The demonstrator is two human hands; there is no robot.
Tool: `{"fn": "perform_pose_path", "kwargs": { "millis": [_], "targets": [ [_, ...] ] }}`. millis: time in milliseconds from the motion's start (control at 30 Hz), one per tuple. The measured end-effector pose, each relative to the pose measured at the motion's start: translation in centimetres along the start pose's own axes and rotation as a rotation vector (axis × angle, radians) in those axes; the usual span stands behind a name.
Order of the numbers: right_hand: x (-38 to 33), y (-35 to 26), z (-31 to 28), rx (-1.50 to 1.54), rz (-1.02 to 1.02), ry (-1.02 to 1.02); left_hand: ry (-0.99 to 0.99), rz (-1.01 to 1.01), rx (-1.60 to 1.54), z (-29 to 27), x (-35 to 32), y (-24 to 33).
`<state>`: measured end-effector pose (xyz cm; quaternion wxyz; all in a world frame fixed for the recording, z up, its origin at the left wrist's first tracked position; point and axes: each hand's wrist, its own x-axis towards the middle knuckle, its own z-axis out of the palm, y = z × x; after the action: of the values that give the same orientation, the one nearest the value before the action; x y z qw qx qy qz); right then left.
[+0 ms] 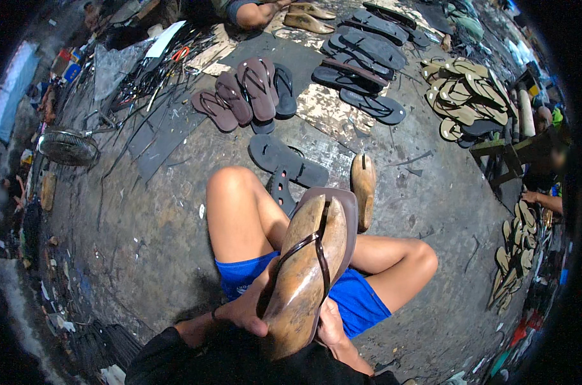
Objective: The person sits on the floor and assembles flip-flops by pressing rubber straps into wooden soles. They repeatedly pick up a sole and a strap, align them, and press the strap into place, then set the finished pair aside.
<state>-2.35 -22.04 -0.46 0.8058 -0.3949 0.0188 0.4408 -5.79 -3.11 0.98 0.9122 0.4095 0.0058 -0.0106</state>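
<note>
A worn wooden shoe last (297, 273) stands tilted in front of my body, with a brown flip-flop (348, 221) fitted on it. The glossy dark strap forms a V over the wood, its toe post in the slot. My left hand (247, 309) is closed round the heel end from the left, thumb on the wood. My right hand (330, 323) grips the sole's right edge near the heel, fingers partly hidden behind it. Just beyond, a second wooden last (363, 183) lies on the floor, near a dark flip-flop (273, 156) and a black piece with holes (280, 186).
Brown flip-flops (257, 86) lie ahead, with rows of black flip-flops (368, 54) farther right. Tan flip-flops (464, 96) are piled beside a wooden bench (515, 154). A fan (67, 146) and black scraps (169, 131) lie left. Other people's limbs show at the top and right.
</note>
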Motion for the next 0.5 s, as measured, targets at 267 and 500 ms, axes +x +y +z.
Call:
{"fn": "perform_pose_path", "kwargs": {
  "millis": [267,500],
  "targets": [
    [-1.1,-1.0,0.2,0.283,0.287,-0.136,-0.018,-0.25,-0.002,1.4,-1.2,2.5],
    [2.4,-2.6,0.5,0.291,-0.019,-0.198,-0.401,-0.243,0.386,3.5,3.2,6.4]
  ]
}}
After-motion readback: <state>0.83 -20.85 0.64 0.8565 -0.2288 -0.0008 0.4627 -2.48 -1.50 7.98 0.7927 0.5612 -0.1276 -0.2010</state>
